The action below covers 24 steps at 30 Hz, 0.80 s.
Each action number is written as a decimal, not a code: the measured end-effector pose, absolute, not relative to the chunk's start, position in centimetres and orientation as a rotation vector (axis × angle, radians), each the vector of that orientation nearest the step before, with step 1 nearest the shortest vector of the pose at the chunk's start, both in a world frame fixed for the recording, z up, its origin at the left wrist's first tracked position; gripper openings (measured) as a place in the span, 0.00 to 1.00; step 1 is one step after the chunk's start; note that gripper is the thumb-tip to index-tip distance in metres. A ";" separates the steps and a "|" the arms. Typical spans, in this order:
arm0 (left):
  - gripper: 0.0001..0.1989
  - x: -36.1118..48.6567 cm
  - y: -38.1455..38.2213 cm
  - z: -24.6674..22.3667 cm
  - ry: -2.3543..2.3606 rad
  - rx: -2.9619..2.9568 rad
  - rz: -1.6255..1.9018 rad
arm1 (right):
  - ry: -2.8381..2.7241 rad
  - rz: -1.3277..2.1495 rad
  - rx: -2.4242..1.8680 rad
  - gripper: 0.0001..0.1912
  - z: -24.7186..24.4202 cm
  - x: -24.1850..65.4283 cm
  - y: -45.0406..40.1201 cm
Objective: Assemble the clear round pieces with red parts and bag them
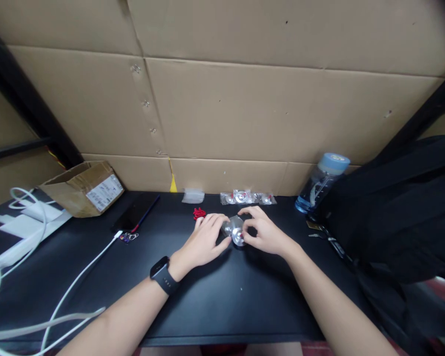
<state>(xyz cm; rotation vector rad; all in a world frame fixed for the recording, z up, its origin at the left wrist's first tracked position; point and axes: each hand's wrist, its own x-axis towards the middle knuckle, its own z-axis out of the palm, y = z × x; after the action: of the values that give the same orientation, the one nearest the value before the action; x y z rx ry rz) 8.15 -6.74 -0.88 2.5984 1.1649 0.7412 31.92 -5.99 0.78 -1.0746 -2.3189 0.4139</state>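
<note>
A round silver disc (238, 237) with a small red part sits between my hands, close to a clear plastic bag (227, 228). My left hand (209, 239), below a black watch, has its fingertips and thumb at the bag's left edge, closed on it. With thumb and index finger, my right hand (263, 231) pinches the disc's right side. Behind them lie several clear packets with silver discs (242, 197). Near my left fingers is a small red bundle (199, 213), and farther back a clear plastic packet (193, 196).
On the black table (207, 316), an open cardboard box (83, 190), a phone (136, 213) and white cables (83, 272) are at left. A blue-capped bottle (321, 183), keys (314, 236) and a black bag (389, 212) are at right. Cardboard panels rise behind.
</note>
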 end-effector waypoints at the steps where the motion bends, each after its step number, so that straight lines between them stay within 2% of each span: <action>1: 0.19 8.1 -6.6 -1.0 1.166 2.615 0.727 | -2.367 0.416 -1.073 0.05 0.9 32.2 -6.0; 4: 0.21 8.1 -6.0 -1.8 1.189 2.652 0.712 | -2.480 0.462 -1.050 0.06 1.1 32.9 -5.9; 11: 0.14 8.8 -4.6 -2.9 1.348 2.597 0.780 | -2.415 0.499 -1.081 0.08 0.6 33.5 -5.1; 14: 0.14 8.8 -4.6 -2.6 1.419 2.550 0.832 | -2.390 0.448 -1.087 0.05 -0.1 33.6 -4.6; 20: 0.09 8.8 -5.1 -2.3 1.453 2.509 0.901 | -2.285 0.301 -1.040 0.18 -1.1 32.5 -4.3; 24: 0.09 9.1 -5.5 -1.9 1.425 2.563 0.921 | -2.390 0.218 -1.167 0.14 -1.5 31.6 -4.5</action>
<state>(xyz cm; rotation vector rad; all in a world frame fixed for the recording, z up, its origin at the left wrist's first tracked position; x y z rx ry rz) 9.07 -5.53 -1.94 2.5633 1.4246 0.9214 31.60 -4.52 -1.52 -1.1668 -2.3902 0.2178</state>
